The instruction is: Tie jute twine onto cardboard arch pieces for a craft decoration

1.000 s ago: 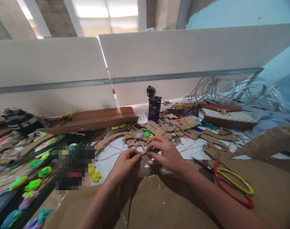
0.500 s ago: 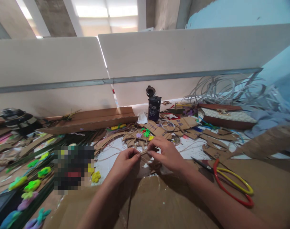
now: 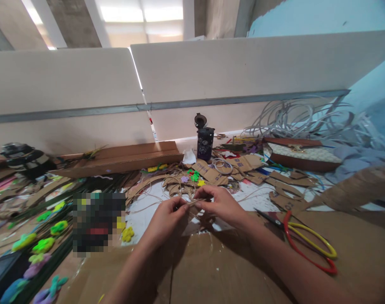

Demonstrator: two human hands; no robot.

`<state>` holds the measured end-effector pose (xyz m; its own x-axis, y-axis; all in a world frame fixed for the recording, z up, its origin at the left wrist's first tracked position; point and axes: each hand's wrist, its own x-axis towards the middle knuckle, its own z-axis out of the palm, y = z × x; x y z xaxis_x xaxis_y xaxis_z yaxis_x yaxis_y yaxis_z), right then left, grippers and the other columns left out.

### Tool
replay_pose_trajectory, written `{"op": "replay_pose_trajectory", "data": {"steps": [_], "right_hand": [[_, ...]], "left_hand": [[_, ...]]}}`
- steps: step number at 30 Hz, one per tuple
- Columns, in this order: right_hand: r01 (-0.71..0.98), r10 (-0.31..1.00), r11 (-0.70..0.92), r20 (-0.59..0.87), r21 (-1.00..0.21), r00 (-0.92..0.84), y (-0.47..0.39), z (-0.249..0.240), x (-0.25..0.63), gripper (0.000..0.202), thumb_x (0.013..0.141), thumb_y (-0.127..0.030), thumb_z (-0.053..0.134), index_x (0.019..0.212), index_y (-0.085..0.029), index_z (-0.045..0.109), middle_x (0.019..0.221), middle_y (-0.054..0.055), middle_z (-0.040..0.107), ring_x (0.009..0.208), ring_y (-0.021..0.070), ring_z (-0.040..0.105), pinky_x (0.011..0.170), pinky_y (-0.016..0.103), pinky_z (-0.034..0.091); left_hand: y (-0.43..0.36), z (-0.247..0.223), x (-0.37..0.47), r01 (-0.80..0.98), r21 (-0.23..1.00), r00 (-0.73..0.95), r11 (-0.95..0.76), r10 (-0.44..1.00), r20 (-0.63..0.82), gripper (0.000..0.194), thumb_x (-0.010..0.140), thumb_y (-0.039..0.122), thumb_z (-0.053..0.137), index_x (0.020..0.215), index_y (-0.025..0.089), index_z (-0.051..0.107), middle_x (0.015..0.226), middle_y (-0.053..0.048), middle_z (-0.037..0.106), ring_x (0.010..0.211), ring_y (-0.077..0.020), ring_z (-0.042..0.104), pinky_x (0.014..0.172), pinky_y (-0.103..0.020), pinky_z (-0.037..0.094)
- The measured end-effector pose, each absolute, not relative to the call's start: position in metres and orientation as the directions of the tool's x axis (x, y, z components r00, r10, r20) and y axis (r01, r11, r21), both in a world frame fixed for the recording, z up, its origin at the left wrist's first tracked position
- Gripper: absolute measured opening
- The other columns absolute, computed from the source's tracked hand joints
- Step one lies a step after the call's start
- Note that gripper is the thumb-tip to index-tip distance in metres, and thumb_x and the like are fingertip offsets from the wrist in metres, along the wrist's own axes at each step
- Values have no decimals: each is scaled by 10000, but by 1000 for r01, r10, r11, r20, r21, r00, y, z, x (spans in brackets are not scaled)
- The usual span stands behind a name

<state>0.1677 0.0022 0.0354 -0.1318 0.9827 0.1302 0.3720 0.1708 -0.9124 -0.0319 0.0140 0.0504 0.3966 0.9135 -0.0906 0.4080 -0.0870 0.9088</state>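
Observation:
Close together near the middle of the view, my two hands pinch a thin tan twine (image 3: 192, 203) between thumbs and fingers. My left hand (image 3: 169, 215) is closed on its left part. From the right, my right hand (image 3: 219, 204) grips the same twine. Loose loops of twine (image 3: 167, 181) lie just beyond my fingertips, beside small green, purple and yellow fuzzy flowers (image 3: 193, 174). A cardboard piece (image 3: 208, 220) shows below my hands, partly in shadow. The exact shape of the twine between my fingers is too small to make out.
Scissors (image 3: 302, 238) with red and yellow handles lie right of my right forearm. A dark bottle (image 3: 205, 143) with its lid up stands behind. Fuzzy flowers (image 3: 43, 245) and green stems spread left. A brown-and-white handbag (image 3: 303, 154) sits back right, near coiled white tubing (image 3: 287, 118).
My fingertips have drawn slightly closer together on the twine, my right hand tilting down a little. Other things stay where they were.

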Motion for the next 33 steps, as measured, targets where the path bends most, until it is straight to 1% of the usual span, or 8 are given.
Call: {"op": "replay_pose_trajectory", "data": {"steps": [3, 5, 9, 13, 19, 24, 30, 33], "right_hand": [[348, 976, 206, 163, -915, -147, 5, 35, 172, 157, 806, -273, 672, 934, -192, 713, 912, 31, 726, 851, 199, 650, 752, 291, 482], [329, 976, 196, 152, -924, -153, 9, 32, 176, 160, 825, -294, 656, 923, -183, 715, 895, 33, 725, 839, 198, 646, 750, 291, 477], [306, 983, 159, 120, -939, -142, 13, 25, 177, 142, 788, -279, 686, 878, -175, 718, 843, 24, 717, 800, 189, 638, 722, 278, 463], [254, 987, 135, 107, -958, -122, 9, 25, 171, 130, 776, -279, 688, 853, -177, 712, 823, 19, 711, 769, 180, 635, 701, 273, 465], [354, 983, 173, 141, -919, -114, 6, 29, 169, 89, 781, -261, 683, 802, -184, 722, 778, 16, 711, 771, 193, 638, 714, 287, 458], [246, 985, 108, 70, -963, -159, 7, 30, 171, 170, 778, -307, 701, 871, -171, 742, 823, 31, 733, 759, 188, 649, 692, 275, 473], [313, 987, 110, 67, -943, -148, 3, 30, 165, 132, 765, -289, 691, 817, -176, 736, 748, 15, 703, 698, 172, 624, 630, 256, 450], [278, 984, 106, 60, -955, -169, 3, 31, 167, 186, 801, -333, 664, 873, -180, 741, 778, 18, 704, 691, 167, 616, 628, 259, 453]], "left_hand": [[14, 54, -32, 421, 902, 370, -96, 926, -74, 251, 791, 432, 576, 754, 192, 638, 677, 1, 597, 659, -185, 523, 605, -269, 376], [15, 55, -32, 408, 908, 361, -93, 930, -67, 240, 774, 429, 578, 735, 196, 623, 668, 4, 587, 651, -183, 517, 607, -273, 377], [15, 56, -33, 376, 924, 368, -70, 926, -80, 240, 762, 434, 594, 724, 198, 620, 658, 10, 590, 637, -177, 519, 604, -269, 385], [16, 49, -33, 354, 933, 404, -63, 910, -92, 301, 788, 473, 620, 798, 176, 673, 701, -2, 636, 668, -182, 554, 617, -266, 405], [18, 42, -33, 366, 924, 418, -112, 907, -56, 257, 827, 429, 605, 774, 187, 675, 713, -10, 648, 675, -179, 549, 607, -254, 392], [16, 49, -32, 379, 921, 398, -93, 915, -71, 250, 808, 423, 605, 737, 189, 655, 660, -4, 623, 635, -176, 541, 588, -261, 383], [17, 41, -32, 322, 934, 476, -157, 880, -16, 296, 834, 455, 625, 859, 170, 701, 804, -38, 705, 749, -200, 603, 666, -267, 433], [17, 42, -34, 384, 909, 434, -165, 901, -20, 245, 837, 404, 592, 811, 180, 686, 755, -17, 683, 722, -193, 588, 652, -261, 417]]}}
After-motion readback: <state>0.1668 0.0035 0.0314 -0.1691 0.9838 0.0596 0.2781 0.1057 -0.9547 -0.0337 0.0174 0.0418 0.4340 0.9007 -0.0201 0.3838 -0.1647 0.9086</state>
